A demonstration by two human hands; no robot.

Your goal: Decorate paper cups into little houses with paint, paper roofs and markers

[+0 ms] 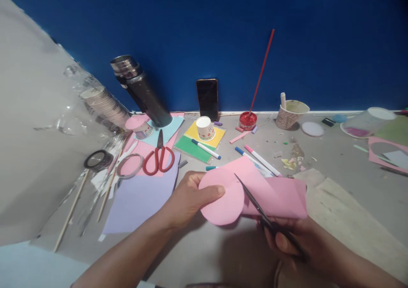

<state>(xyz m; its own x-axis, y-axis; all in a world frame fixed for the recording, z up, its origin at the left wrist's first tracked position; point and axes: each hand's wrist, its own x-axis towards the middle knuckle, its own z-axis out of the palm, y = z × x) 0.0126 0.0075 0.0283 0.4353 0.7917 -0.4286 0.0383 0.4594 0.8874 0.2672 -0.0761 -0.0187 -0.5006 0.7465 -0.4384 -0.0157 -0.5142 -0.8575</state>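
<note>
My left hand [194, 194] pinches a piece of pink paper, its thumb lying over a round pink disc [223, 209]. To the right of the disc, the rest of the pink paper [283, 194] folds back in a wide strip. Dark scissors [259, 209] are gripped in my right hand [293, 237], with their blades at the disc's right edge and the tip pointing up and left. Whether the disc is fully apart from the strip I cannot tell. Just beyond the paper lie a pink marker [263, 161] and a blue marker [250, 158].
Red-handled scissors [158, 158], tape rolls [97, 160] and lilac paper [140, 203] lie left. Behind stand a dark flask [145, 94], a small paper cup [205, 130], a phone [208, 97] and a red paint pot [247, 121]. A patterned cup [287, 118] stands right.
</note>
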